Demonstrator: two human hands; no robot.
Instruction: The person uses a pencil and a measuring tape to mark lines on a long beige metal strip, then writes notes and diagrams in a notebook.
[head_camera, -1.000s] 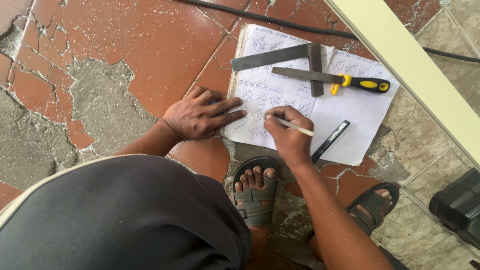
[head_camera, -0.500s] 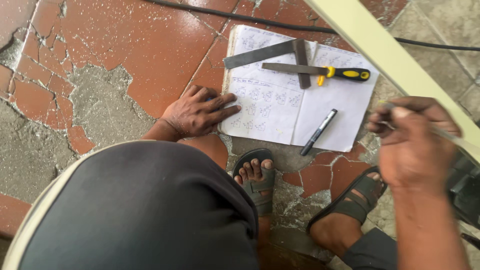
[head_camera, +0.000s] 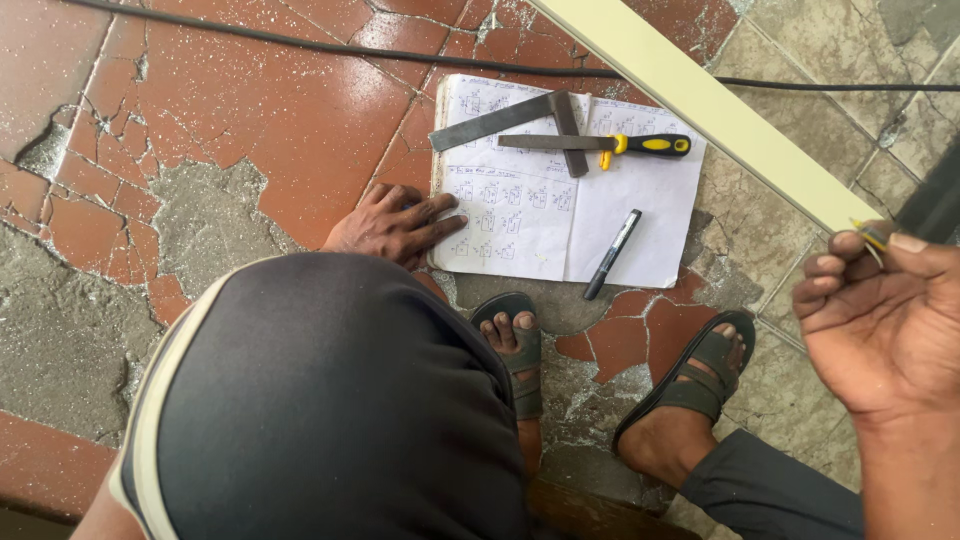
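Note:
My left hand (head_camera: 395, 225) lies flat on the floor, its fingers pressing the left edge of an open notebook (head_camera: 640, 210) full of small pencil sketches. My right hand (head_camera: 880, 320) is raised close to the camera at the right, closed around a pencil (head_camera: 872, 236) of which only the yellowish end shows. Across the top of the notebook rest a metal try square (head_camera: 510, 120) and a file with a yellow and black handle (head_camera: 645, 145). A black marker pen (head_camera: 612, 253) lies on the right page.
A long cream-coloured bar (head_camera: 700, 100) runs diagonally past the notebook's top right corner. A black cable (head_camera: 300, 45) crosses the cracked red tile floor. My sandalled feet (head_camera: 515, 345) (head_camera: 690, 390) stand below the notebook. My dark shirt fills the lower left.
My right hand has lifted off the notebook with the pencil and swung right, up toward the camera. My left hand has stayed on the notebook's edge.

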